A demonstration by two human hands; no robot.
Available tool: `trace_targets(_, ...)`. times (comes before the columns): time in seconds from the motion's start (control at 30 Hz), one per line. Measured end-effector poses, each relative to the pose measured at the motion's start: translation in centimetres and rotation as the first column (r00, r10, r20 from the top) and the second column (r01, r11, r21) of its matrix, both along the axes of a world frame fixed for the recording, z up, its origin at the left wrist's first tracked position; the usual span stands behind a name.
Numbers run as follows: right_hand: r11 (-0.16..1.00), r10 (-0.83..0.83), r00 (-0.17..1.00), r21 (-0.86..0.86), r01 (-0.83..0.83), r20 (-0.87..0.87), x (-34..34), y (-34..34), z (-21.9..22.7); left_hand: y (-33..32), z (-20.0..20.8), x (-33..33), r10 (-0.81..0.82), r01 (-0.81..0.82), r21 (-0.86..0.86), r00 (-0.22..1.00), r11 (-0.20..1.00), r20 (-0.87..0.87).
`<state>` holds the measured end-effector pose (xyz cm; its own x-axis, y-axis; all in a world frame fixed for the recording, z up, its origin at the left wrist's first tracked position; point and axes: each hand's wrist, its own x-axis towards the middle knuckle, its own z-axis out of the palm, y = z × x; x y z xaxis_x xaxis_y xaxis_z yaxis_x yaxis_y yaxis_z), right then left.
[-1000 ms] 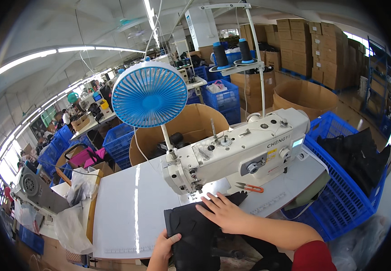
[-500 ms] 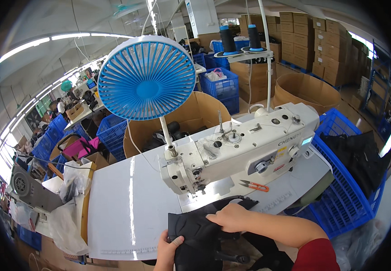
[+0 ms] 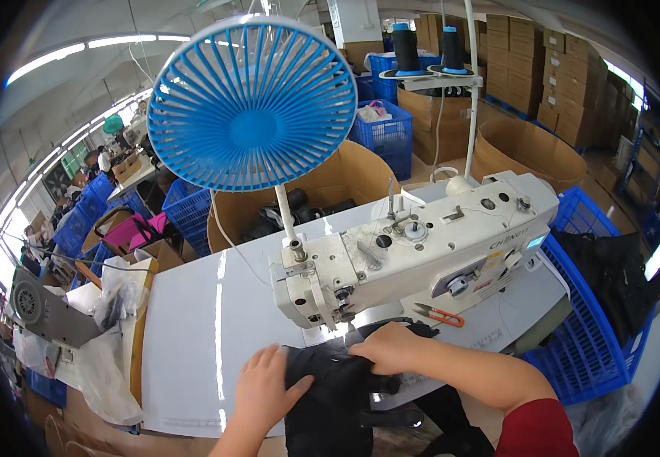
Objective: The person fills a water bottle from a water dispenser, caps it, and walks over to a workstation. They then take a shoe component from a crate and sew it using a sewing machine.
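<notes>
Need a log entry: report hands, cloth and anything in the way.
Both hands flat on black cloth: left hand, right hand. Cloth under sewing machine needle end. Orange snips lie beside, apart.

Bright overhead strip lights (image 3: 120, 39) glare on the white table (image 3: 216, 327); fisheye edges bend into black.

The needle area under the head of the sewing machine (image 3: 414, 263) sits in shadow; no needle can be made out. The black fabric (image 3: 338, 396) is cut off at the bottom edge, its middle covered by the hands. People at upper left are too small to tell apart. The frame's corners are black.
</notes>
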<state>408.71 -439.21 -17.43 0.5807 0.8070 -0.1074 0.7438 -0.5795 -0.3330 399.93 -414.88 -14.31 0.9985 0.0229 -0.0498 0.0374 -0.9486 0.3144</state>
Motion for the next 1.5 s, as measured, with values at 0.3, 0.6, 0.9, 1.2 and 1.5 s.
trace_targets(0.3,0.999,0.034,0.999,0.015,-0.035,0.023,0.9,0.4,-1.7,-2.8,-0.7,6.1,-0.557,0.555,-0.094,0.784,0.827,-0.273)
trace_targets(0.6,0.982,0.077,0.988,0.161,-0.098,0.130,0.3,-0.6,-3.9,-2.7,-2.4,5.5,-0.545,0.521,-0.162,0.788,0.838,-0.286)
trace_targets(0.9,0.996,0.025,0.998,0.086,-0.020,-0.064,0.8,-0.1,-4.0,-2.8,-2.4,6.4,-0.556,0.526,-0.181,0.792,0.831,-0.253)
trace_targets(1.2,0.999,0.014,0.993,0.040,-0.009,-0.117,1.1,-0.1,-3.3,-3.0,-2.0,6.9,-0.508,0.482,-0.173,0.753,0.859,-0.418)
trace_targets(1.5,0.990,0.038,0.998,0.133,-0.044,0.044,0.9,-0.2,-3.8,-2.7,-2.1,6.8,-0.497,0.480,-0.147,0.777,0.865,-0.385)
